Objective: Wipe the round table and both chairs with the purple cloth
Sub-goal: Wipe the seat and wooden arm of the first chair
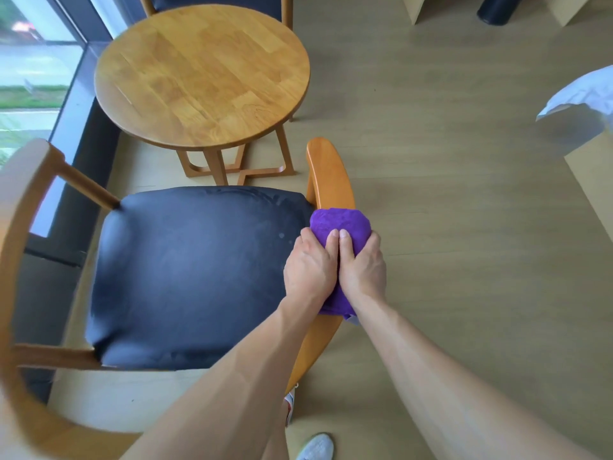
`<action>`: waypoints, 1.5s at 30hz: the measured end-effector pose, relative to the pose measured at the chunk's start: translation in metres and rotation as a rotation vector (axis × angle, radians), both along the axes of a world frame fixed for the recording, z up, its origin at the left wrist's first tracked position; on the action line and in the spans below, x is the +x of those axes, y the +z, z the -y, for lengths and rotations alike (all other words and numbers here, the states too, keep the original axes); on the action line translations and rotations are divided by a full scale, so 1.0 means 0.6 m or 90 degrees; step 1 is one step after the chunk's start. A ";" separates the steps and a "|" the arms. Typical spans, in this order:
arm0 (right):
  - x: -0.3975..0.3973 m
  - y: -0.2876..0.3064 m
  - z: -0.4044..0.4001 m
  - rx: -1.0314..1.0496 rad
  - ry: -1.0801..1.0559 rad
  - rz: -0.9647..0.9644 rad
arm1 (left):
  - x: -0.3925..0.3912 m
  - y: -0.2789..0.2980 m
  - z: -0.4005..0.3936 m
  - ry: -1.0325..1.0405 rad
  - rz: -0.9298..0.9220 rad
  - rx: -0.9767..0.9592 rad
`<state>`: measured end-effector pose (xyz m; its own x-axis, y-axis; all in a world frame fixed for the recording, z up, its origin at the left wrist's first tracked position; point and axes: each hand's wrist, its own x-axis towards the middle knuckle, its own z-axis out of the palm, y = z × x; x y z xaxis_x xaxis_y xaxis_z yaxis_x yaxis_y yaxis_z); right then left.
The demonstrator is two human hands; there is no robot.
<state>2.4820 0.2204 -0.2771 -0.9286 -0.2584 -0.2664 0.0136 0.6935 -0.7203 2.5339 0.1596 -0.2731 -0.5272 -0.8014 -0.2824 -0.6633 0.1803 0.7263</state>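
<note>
I see both hands side by side on purple cloth point(341, 227). Left hand point(310, 267) and right hand point(363, 268) clasp it tight around right armrest point(326, 174) of near chair point(195, 270). Round table point(202, 74) beyond, second chair point(215, 3) behind it.

I see both hands, the left hand point(310, 265) and right hand point(363, 268), pressed side by side on the purple cloth point(341, 227) wrapped over the near chair's right armrest point(328, 174). Ahead of them the armrest runs bare to its tip. To their left the dark seat point(192, 273) lies open, fenced on its far side by the left armrest point(23, 200). Beyond the seat, the round table point(202, 78) stands close, its top bare, with the second chair point(215, 3) just behind it. To the right, open floor point(447, 194) stretches toward a cardboard box point(593, 180) near the frame's edge.
</note>
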 end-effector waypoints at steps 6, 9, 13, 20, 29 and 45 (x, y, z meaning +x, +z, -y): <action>0.082 -0.004 -0.035 -0.043 -0.087 0.019 | 0.070 0.001 -0.029 -0.080 -0.031 -0.013; 0.124 -0.005 -0.045 -0.073 -0.129 0.026 | 0.104 -0.001 -0.038 -0.125 -0.016 -0.022; 0.180 -0.006 -0.059 -0.120 -0.171 0.035 | 0.149 -0.003 -0.048 -0.191 0.029 -0.023; 0.286 -0.010 -0.065 -0.163 -0.282 0.118 | 0.230 0.017 -0.052 -0.401 0.136 -0.143; 0.412 0.009 -0.041 -0.245 -0.470 0.302 | 0.317 0.058 -0.020 -0.610 0.259 -0.170; 0.635 0.115 0.078 -0.287 -0.632 0.345 | 0.536 0.135 0.116 -0.703 0.229 -0.102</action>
<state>2.8630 0.1734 -0.2080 -0.5716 0.3318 -0.7504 0.7696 -0.1002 -0.6306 2.8554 0.0898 -0.1921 -0.8697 0.0010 -0.4936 -0.2519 0.8590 0.4457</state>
